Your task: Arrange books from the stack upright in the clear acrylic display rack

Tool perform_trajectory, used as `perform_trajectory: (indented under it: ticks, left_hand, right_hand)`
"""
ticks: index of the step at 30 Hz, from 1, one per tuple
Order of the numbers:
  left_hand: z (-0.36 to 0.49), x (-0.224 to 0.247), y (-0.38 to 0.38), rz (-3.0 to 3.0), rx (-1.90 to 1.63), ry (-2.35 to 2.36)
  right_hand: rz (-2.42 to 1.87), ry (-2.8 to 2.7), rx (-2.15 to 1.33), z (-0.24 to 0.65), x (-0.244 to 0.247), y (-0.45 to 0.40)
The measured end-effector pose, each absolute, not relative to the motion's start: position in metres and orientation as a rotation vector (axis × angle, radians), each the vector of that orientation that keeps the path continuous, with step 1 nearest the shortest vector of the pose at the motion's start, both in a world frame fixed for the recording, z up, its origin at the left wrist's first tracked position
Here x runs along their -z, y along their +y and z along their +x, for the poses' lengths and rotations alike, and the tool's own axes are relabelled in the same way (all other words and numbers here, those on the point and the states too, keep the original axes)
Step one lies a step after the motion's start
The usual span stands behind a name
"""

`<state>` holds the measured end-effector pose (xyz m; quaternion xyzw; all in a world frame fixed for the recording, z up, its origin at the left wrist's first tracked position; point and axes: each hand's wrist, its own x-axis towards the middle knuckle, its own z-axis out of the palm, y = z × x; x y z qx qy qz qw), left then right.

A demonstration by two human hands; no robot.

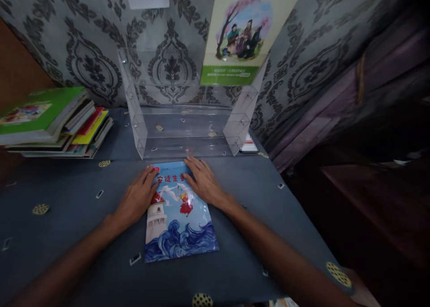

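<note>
A blue picture book [183, 226] with a lighthouse, white birds and dark waves on its cover lies flat on the cloth-covered table [101, 271]. My left hand [137, 193] rests along the book's upper left edge, fingers stretched forward. Across from it, my right hand [203, 179] lies over the upper right corner with its fingers extended, hiding part of the red title. Neither hand is wrapped around the book. Just beyond the fingertips stands a clear acrylic tiered rack [188, 146]; a green-and-cream book [231, 74] leans at its top right.
At the left sits a stack of books [67, 123], a green one on top. A small pixelated white object [249, 143] is by the rack's right foot. Behind is a patterned wall [171, 52]; a purple curtain [336, 101] hangs at the right, past the table's edge.
</note>
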<state>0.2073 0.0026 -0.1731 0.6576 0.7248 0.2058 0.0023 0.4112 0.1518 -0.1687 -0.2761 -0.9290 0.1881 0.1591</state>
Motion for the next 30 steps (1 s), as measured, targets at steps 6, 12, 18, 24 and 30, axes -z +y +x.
perform_trajectory:
  ticks: [6, 12, 18, 24, 30]
  left_hand:
    - [0.207, 0.170, 0.007, 2.125, -0.565, 2.301]
    - [0.195, 0.166, 0.009, 2.106, -0.742, 2.217]
    - [0.192, 0.168, 0.008, 2.047, -0.848, 2.178]
    - [0.191, 0.168, 0.007, 2.027, -0.886, 2.171]
    - [0.192, 0.168, 0.007, 2.053, -0.841, 2.194]
  right_hand:
    - [-0.818, -2.668, -0.503, 0.409, 0.168, 0.150]
    - [-0.830, -2.744, -0.325, 0.408, 0.159, 0.141]
    - [-0.455, -2.889, -0.247, 0.398, 0.152, 0.100]
    - [0.069, -2.937, -0.365, 0.399, 0.148, 0.052]
    - [0.081, -2.937, -0.449, 0.402, 0.147, 0.050]
